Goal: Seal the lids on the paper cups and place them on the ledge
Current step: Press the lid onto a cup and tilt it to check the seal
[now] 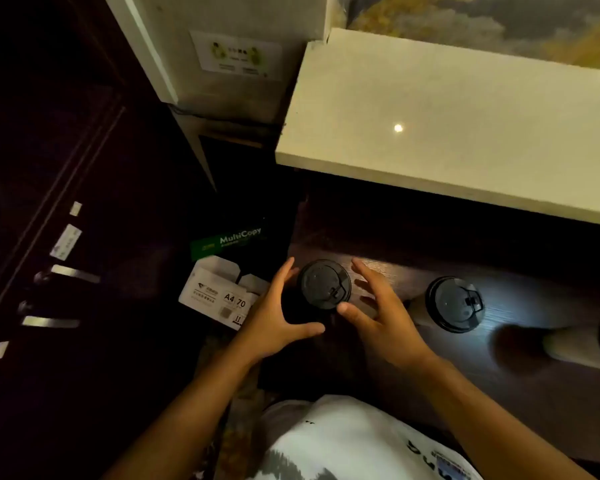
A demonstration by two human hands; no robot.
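We see ledge [465,109] bare, open from above at 12 o'clock. Ledge overhang shadows desk [499,386] strip below. Second cup [452,308] blocks 3 o'clock; boxes [222,292] crowd 9 o'clock past desk edge.

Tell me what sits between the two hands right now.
In the head view, a lidded paper cup stands between the left hand and right hand; both hands are spread open around it.

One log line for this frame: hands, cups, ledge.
left hand open | right hand open | flanking lidded cup | second cup beside | ledge bare
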